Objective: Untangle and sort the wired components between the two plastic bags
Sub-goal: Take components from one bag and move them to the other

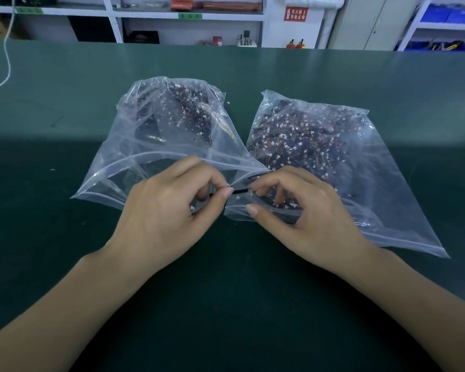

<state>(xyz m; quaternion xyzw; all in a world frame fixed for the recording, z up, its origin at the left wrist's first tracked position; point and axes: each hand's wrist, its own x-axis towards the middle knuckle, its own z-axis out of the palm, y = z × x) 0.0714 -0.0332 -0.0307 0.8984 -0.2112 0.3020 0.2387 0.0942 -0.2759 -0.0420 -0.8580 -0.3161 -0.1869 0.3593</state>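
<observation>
Two clear plastic zip bags lie side by side on the green table. The left bag (124, 146) is open at its near edge and holds a dark tangle of wired components at its far end. The right bag (381, 183) is fuller, packed with dark components, thin copper wires and small white connectors. Between the bag mouths my left hand (167, 210) and my right hand (298, 210) both pinch one small black wired component (240, 190), thumb and forefinger at each end. A small white connector (192, 208) hangs under my left fingers.
The green table (65, 237) stretches wide around the bags. A white cord (7, 57) hangs at the far left. Behind the table stand white shelves (188, 14) with boxes and tools, and blue bins (446, 14) at the far right.
</observation>
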